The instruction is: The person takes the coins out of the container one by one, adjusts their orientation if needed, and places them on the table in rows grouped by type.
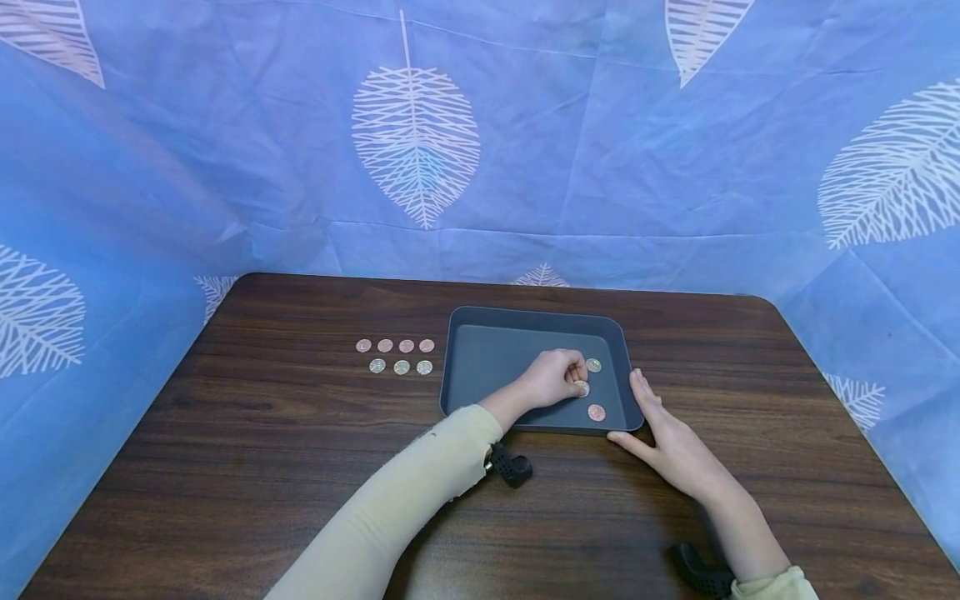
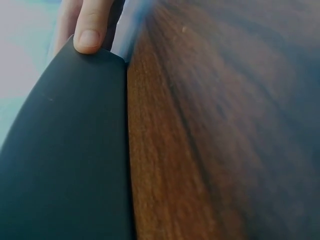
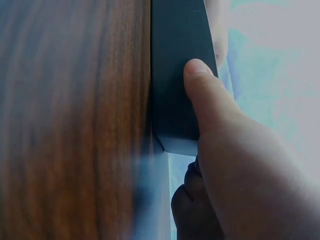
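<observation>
My left hand (image 1: 553,379) reaches into a dark grey rectangular tray (image 1: 495,315), its thumb and fingers pinching a silvery coin (image 1: 582,389) low over the tray's floor. Behind that coin lies another silvery coin (image 1: 594,365), and nearer the front wall a copper coin (image 1: 596,412). At the tray's front right corner, my right hand (image 1: 678,450) rests with fingers straight along the right side and thumb against the front wall. The left wrist view has a thumb (image 2: 90,30) on the outer wall. In the right wrist view, my right thumb (image 3: 205,90) lies flat on the wall.
Left of the tray, on the dark wooden table (image 1: 300,467), lie a row of several copper coins (image 1: 385,346) and a row of three silvery coins (image 1: 401,367). A blue cloth (image 1: 525,150) with white leaf prints hangs around the table's back and sides.
</observation>
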The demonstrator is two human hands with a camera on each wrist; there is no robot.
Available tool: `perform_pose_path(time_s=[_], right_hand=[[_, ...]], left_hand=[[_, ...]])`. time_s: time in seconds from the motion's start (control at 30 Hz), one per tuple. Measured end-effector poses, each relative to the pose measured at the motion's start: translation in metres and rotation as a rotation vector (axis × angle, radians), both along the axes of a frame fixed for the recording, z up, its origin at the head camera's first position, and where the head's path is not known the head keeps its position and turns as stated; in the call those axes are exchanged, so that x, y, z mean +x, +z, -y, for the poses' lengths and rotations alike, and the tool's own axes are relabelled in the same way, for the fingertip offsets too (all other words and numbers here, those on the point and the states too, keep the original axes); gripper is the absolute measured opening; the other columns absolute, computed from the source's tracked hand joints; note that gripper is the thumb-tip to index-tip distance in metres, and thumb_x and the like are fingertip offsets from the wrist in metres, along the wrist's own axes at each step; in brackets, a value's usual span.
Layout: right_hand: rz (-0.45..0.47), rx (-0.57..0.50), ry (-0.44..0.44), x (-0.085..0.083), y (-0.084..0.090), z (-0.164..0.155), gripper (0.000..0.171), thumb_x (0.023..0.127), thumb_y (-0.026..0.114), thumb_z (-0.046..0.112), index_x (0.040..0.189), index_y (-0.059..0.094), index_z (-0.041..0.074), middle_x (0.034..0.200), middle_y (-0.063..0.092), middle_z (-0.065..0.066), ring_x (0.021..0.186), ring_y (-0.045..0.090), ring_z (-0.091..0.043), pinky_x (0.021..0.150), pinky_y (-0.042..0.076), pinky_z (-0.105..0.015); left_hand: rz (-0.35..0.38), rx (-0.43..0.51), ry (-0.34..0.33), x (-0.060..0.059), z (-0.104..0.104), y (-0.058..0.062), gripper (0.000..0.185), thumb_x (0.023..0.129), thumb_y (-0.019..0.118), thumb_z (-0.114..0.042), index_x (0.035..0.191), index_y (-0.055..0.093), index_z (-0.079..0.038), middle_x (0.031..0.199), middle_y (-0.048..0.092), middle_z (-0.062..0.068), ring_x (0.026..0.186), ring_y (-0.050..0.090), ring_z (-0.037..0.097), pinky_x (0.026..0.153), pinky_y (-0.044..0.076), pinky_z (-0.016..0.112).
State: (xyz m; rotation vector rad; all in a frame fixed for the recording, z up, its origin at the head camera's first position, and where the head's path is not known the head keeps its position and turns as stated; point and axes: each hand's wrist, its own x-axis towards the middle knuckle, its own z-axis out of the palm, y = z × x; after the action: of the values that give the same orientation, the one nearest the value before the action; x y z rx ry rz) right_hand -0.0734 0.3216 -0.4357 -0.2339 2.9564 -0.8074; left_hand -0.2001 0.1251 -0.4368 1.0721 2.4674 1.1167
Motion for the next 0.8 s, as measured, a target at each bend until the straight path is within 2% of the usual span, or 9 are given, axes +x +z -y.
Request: perform_pose_path(time_s=[0.23, 0.4, 0.57, 0.8], right_hand=[[0.009, 0.017, -0.001, 0.000, 0.003, 0.001, 0.098, 0.087, 0.055, 0.062, 0.154, -0.004, 0.019, 0.158, 0.004, -0.017, 0.134, 0.020, -0.052, 0.099, 0.025, -0.067], [0.008, 0.025, -0.002, 0.000, 0.004, 0.001, 0.099, 0.087, 0.054, 0.063, 0.154, -0.004, 0.019, 0.158, 0.004, -0.017, 0.134, 0.020, -0.052, 0.099, 0.026, -0.067], [0.019, 0.027, -0.009, 0.000, 0.004, 0.001, 0.099, 0.086, 0.054, 0.064, 0.154, -0.004, 0.020, 0.158, 0.005, -0.017, 0.135, 0.020, -0.050, 0.099, 0.026, -0.066], [0.022, 0.027, -0.008, 0.001, 0.004, 0.000, 0.100, 0.086, 0.053, 0.064, 0.154, -0.005, 0.021, 0.158, 0.006, -0.017, 0.135, 0.020, -0.049, 0.099, 0.025, -0.067]], left_hand=[[0.022, 0.062, 0.019, 0.003, 0.004, 0.005, 0.007, 0.087, 0.070, -0.005, 0.087, 0.064, -0.007, 0.079, 0.060, -0.003, 0.072, 0.055, 0.004, 0.066, 0.044, 0.013], [0.019, 0.111, 0.034, 0.004, 0.014, 0.011, 0.002, 0.089, 0.067, -0.006, 0.091, 0.066, -0.006, 0.083, 0.063, -0.003, 0.075, 0.056, 0.004, 0.068, 0.046, 0.014], [0.032, 0.176, 0.077, 0.002, 0.034, 0.017, 0.003, 0.091, 0.065, -0.007, 0.094, 0.067, -0.006, 0.083, 0.063, -0.002, 0.076, 0.057, 0.006, 0.069, 0.047, 0.017], [0.034, 0.261, 0.170, -0.002, 0.073, 0.025, 0.004, 0.091, 0.066, -0.009, 0.095, 0.067, -0.009, 0.086, 0.064, -0.001, 0.078, 0.059, 0.009, 0.070, 0.049, 0.021]])
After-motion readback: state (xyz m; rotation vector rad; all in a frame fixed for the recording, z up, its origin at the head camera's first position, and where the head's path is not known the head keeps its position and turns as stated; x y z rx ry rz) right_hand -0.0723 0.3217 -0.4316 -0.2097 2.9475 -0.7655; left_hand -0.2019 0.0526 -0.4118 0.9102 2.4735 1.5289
